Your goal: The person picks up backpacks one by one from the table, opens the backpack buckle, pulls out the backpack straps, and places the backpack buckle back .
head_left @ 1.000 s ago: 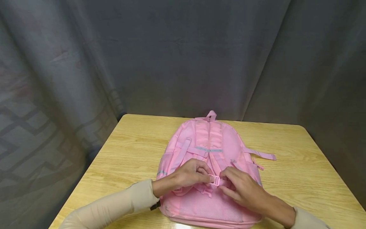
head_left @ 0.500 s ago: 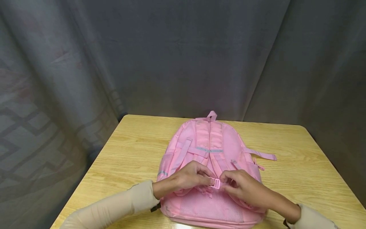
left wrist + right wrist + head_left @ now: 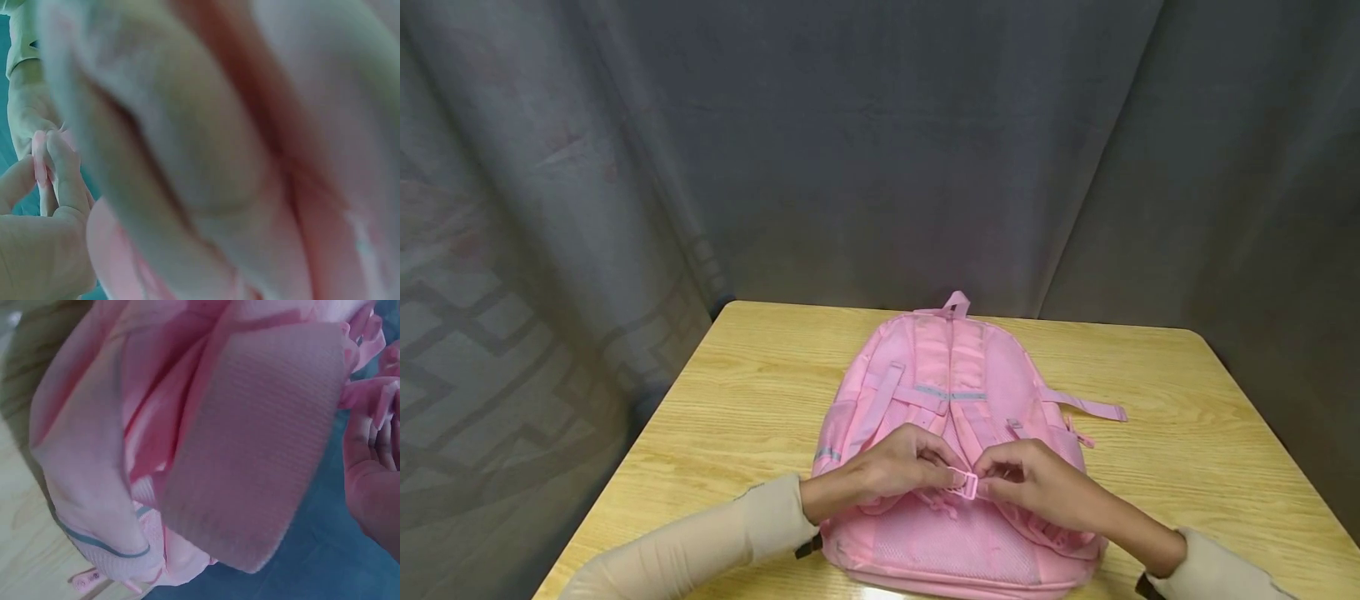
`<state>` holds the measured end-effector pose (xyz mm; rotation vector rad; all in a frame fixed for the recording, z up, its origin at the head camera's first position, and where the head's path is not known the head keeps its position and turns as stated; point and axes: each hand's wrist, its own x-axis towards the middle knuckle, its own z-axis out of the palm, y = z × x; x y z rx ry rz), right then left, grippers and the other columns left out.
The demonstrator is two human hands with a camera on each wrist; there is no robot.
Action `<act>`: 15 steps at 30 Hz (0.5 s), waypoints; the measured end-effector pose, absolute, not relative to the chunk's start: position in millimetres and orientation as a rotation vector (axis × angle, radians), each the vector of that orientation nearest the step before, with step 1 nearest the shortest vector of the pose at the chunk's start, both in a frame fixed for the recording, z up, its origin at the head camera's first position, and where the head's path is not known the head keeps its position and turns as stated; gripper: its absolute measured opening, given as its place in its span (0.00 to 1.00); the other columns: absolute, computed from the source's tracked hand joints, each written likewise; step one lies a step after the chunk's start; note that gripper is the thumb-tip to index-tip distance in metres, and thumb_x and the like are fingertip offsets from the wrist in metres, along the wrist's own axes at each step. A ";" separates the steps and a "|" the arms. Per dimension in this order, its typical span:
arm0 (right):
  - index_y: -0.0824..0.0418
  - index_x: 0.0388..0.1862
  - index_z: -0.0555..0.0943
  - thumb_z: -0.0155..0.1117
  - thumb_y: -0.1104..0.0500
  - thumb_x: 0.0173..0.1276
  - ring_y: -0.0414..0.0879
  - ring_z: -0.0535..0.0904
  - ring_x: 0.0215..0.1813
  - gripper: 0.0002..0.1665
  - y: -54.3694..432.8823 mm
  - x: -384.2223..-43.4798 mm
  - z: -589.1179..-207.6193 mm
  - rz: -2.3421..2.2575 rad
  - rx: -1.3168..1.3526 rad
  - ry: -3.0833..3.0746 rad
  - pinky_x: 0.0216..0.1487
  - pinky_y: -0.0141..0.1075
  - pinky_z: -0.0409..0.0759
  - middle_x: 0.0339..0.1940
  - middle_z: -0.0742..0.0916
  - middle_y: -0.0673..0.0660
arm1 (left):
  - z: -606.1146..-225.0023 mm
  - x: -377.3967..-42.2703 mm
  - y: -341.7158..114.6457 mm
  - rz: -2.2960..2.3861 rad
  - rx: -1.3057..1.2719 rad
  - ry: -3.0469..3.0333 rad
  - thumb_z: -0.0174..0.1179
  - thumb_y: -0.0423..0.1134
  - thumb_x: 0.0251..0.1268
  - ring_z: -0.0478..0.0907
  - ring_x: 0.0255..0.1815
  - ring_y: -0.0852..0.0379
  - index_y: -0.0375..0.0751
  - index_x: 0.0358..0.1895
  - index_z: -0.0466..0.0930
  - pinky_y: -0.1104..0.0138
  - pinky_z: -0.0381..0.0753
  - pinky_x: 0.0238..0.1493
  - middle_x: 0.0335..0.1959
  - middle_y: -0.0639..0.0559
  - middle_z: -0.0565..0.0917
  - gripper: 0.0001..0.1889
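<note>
A pink backpack (image 3: pixel 955 554) lies on the table with its shoulder-strap side up. Over its lower middle, my left hand (image 3: pixel 906 458) pinches a pink plastic buckle (image 3: pixel 967 485) between thumb and fingers. From the other side my right hand (image 3: pixel 1037 483) pinches the webbing strap right at the buckle's right end, with most of that webbing hidden by the fingers. In the left wrist view the buckle (image 3: pixel 40 159) shows small between thumb and fingertips. A wide padded shoulder strap (image 3: pixel 250 450) fills the middle of the right wrist view.
The wooden table (image 3: pixel 760 367) extends around the backpack. A loose webbing strap (image 3: pixel 1093 407) sticks out on the right, near a zipper pull (image 3: pixel 1081 437). The top handle (image 3: pixel 956 302) points to the far edge. Grey curtains (image 3: pixel 880 150) hang behind.
My right hand has shifted slightly, and its thumb and forefinger have drawn together at the buckle's end. The buckle has dipped and tilted a little. My left hand has kept its pinch, nearly still.
</note>
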<state>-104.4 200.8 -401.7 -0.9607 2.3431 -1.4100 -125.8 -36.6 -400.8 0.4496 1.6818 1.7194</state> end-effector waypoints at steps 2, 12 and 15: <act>0.55 0.39 0.85 0.64 0.60 0.71 0.32 0.78 0.33 0.03 200.8 -105.1 -402.2 -1.435 -0.921 2.306 0.33 0.30 0.82 0.32 0.87 0.50 | -401.1 -125.5 -36.2 1.729 0.432 1.672 0.64 0.25 0.62 0.84 0.39 0.27 0.24 0.42 0.83 0.49 0.87 0.38 0.35 0.30 0.86 0.07; 0.62 0.40 0.85 0.61 0.64 0.72 0.32 0.77 0.33 0.06 201.6 -110.5 -404.4 -1.532 -0.858 2.147 0.32 0.28 0.80 0.31 0.86 0.50 | -399.7 -125.9 -34.9 1.715 0.393 1.707 0.65 0.28 0.63 0.85 0.38 0.29 0.27 0.42 0.83 0.50 0.87 0.37 0.33 0.34 0.87 0.07; 0.63 0.41 0.84 0.60 0.65 0.72 0.33 0.76 0.32 0.06 202.0 -112.7 -405.0 -1.545 -0.844 2.108 0.32 0.29 0.80 0.30 0.85 0.49 | -399.1 -127.6 -35.0 1.706 0.385 1.714 0.65 0.28 0.63 0.86 0.37 0.31 0.28 0.42 0.83 0.50 0.87 0.37 0.32 0.38 0.87 0.07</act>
